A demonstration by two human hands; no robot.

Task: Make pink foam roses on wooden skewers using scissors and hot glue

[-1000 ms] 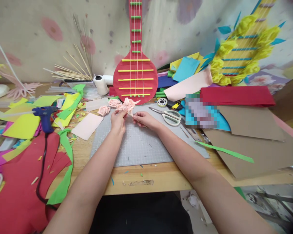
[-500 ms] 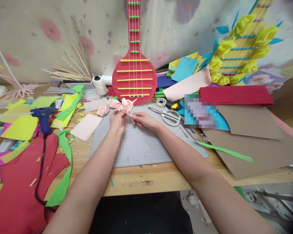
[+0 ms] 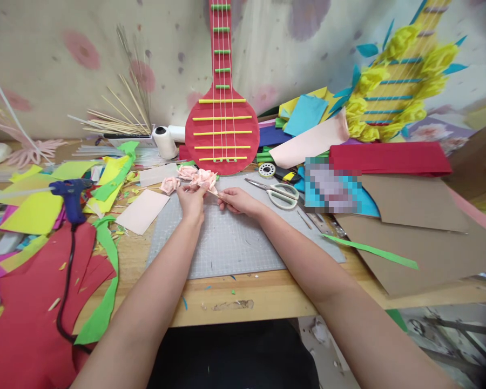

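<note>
A pale pink paper flower (image 3: 204,178) is held between my two hands over the back of the grey cutting mat (image 3: 243,243). My left hand (image 3: 193,202) grips its petals from the left, fingers closed. On the right, my right hand (image 3: 235,200) pinches the thin stem end below the bloom. Two more pink paper flowers, one of them the nearer flower (image 3: 170,185), lie just beyond and left of my left hand. Behind them stands a red paper lute (image 3: 222,127) with yellow and green bars and white strings.
White-handled scissors (image 3: 282,195) and a tape roll (image 3: 266,170) lie right of my hands. A blue glue gun (image 3: 71,197) stands left among yellow, green and red paper. Brown cardboard (image 3: 425,254) covers the right; a yellow-flowered lute (image 3: 395,92) leans behind.
My left hand has shifted slightly left and its grip has moved around the bloom. The flower has turned and its petals look more gathered. My right hand keeps its pinch.
</note>
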